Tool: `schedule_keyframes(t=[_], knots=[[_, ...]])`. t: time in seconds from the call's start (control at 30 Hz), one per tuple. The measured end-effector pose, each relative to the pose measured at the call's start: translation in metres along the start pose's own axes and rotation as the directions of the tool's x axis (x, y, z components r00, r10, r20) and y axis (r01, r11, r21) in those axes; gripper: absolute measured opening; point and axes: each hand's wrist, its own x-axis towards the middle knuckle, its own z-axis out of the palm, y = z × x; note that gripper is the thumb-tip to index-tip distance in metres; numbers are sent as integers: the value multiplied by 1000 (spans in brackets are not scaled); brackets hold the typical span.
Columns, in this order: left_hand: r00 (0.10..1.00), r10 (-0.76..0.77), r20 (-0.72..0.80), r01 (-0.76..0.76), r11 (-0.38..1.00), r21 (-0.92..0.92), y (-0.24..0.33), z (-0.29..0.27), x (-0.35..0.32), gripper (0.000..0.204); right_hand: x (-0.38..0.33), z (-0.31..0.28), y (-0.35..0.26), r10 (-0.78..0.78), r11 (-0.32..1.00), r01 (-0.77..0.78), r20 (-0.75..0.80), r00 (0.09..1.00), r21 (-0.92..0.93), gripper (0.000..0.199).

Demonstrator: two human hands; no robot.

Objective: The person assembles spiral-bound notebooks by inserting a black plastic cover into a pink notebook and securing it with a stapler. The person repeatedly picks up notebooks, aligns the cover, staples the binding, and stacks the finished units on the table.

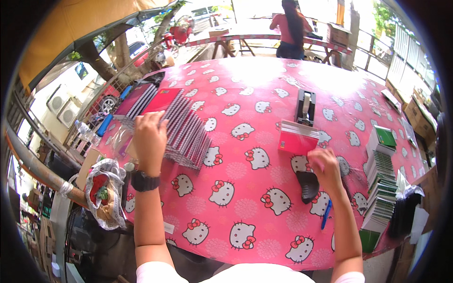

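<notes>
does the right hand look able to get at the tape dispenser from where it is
Probably yes. The right hand rests by the small red stack, and the tape dispenser stands just beyond that stack. Only the low stack lies between them, so reaching over it looks feasible.

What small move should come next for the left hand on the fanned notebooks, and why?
Probably lift the top notebook off the fanned row of notebooks: the left hand already rests on its near end, while the right hand waits beside the small red stack.
</notes>
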Motion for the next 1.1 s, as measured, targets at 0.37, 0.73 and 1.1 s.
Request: schedule_keyframes(t=[0.37,0.73,1.1], knots=[[984,140,-113,-171,924,-342,87,-5,-31,33,40,51,85,-16,901,-10,-56,998,-433,16],[905,411,106,-264,741,-617,226,28,-104,49,-20,9,-61,-30,982,20,53,998,187,14],[883,408,231,-123,678,-725,203,42,-143,27,-87,-45,99,524,754,-529,-128,842,-388,28]])
